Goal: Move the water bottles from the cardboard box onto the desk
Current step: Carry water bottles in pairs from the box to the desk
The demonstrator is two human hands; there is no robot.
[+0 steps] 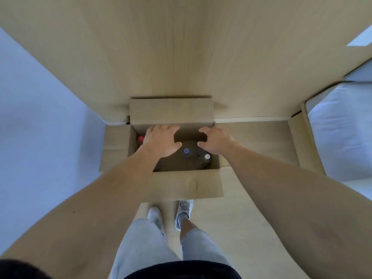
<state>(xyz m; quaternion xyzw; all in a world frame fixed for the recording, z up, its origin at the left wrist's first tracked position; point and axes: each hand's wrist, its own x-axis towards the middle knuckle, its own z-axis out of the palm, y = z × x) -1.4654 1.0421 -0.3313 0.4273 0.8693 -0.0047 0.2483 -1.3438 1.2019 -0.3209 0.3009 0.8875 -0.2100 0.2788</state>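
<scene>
We look straight down at an open brown cardboard box [187, 184] that sits on the pale floor, its far side against a light wooden panel [181, 47]. Its four flaps are folded outward: one far, one near, one to each side.

Inside, in deep shadow, stand several water bottles seen from above. We can make out a blue-capped bottle [186, 151] about in the middle, a white-capped bottle [207, 157] to the right of it near the right wall, and a red-capped bottle [141, 139] in the far left corner, partly hidden by our wrist. Dark shapes of other bottles are too dim to count.

Our left hand [161, 140] hangs over the left half of the opening, palm down, fingers spread and relaxed, holding nothing. Our right hand [216, 140] hangs over the right half, its fingers loosely curved and apart, likewise closed on nothing. Whether either hand touches a bottle, we cannot tell. The blue cap shows in the gap between the two hands.

Nearer to us are our legs in light grey trousers [145, 244] and white sneakers [184, 210]. A white mattress [342, 133] lies at the right.
</scene>
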